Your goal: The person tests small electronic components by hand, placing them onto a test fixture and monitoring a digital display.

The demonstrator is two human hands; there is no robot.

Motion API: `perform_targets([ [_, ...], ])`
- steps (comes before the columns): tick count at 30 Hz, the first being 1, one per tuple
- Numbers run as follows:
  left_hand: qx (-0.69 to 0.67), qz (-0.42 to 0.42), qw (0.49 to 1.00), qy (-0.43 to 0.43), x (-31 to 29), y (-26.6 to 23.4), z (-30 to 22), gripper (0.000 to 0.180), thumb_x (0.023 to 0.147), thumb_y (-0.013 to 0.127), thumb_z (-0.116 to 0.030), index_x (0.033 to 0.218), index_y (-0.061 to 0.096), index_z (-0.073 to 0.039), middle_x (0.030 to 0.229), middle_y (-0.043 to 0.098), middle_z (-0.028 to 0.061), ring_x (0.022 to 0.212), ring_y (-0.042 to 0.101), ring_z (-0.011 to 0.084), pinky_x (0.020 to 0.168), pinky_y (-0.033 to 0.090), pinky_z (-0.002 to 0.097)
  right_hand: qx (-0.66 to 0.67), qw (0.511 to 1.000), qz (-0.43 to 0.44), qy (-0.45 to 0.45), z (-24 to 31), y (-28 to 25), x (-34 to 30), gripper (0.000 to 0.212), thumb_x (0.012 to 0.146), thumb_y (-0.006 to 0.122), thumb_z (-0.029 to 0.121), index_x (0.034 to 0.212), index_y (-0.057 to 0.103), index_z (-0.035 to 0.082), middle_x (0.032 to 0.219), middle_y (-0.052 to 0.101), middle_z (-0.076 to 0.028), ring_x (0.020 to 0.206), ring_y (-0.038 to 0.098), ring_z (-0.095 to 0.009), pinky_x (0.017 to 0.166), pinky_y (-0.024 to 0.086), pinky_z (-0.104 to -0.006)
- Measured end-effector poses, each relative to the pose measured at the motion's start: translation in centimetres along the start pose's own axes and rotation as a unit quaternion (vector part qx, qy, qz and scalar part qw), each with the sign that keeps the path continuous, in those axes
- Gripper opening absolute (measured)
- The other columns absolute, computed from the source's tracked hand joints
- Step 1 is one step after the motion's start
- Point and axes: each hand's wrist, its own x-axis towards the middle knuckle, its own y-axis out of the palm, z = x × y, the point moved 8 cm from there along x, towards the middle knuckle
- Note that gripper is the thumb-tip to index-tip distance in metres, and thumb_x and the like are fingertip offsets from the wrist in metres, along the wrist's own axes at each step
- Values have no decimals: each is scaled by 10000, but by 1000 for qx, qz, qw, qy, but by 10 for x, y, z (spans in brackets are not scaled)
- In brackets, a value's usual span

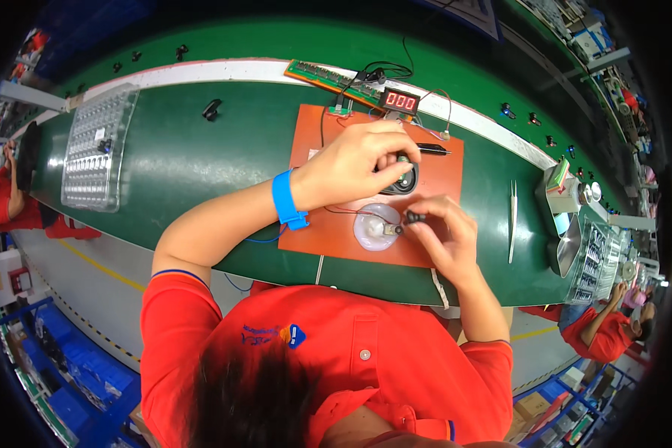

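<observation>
My left hand [358,164], with a blue wrist strap [286,200], is curled over a small black fixture [405,181] on an orange mat [328,228], fingertips pinching a small round part on top of it. My right hand [446,235] pinches a small black component [414,217] just above a round white dish [367,230]. A small metal part lies in the dish. Thin red and black wires run from the fixture across the mat.
Behind the mat stand a meter with red digits [399,101] and a green circuit board [327,76]. Tweezers [513,220] lie to the right and a clear parts tray [95,149] to the left on the green belt [201,172]. Co-workers in orange sit at far left [4,201] and lower right [601,332].
</observation>
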Motion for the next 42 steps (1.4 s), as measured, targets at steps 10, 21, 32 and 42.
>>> perform_targets([
  [10, 123, 5, 985, 120, -4, 4, -9, 101, 843, 686, -97, 928, 675, -44, 960, 655, 87, 932, 615, 293, 851, 505, 386, -167, 976, 8, -136, 21, 15, -13, 260, 736, 762, 8, 978, 668, 26, 922, 687, -108, 853, 663, -277, 760, 508, -355],
  [21, 292, -141, 941, 96, -17, -106, -29, 128, 845, 693, -132, 953, 704, -64, 1017, 689, 103, 907, 635, 300, 810, 513, 387, -154, 972, -167, 50, -73, -77, 65, 138, 916, 669, 97, 1027, 637, 21, 881, 632, -37, 792, 601, -132, 740, 480, -269],
  [32, 366, -316, 855, -190, -135, -204, 51, 233, 866, 721, -164, 1062, 693, -40, 905, 649, 88, 706, 589, 198, 641, 510, 315, -205, 966, -101, -123, -32, -40, 76, 328, 793, 762, 147, 1077, 661, 17, 982, 635, -115, 856, 613, -258, 750, 472, -334],
  [42, 328, -287, 890, -138, -133, -193, 60, 197, 818, 738, -38, 1010, 694, -26, 892, 668, 88, 667, 602, 168, 644, 517, 297, -233, 968, -18, -95, 2, 15, 49, 364, 713, 799, 125, 1028, 634, 45, 949, 611, -102, 872, 566, -276, 830, 420, -386],
])
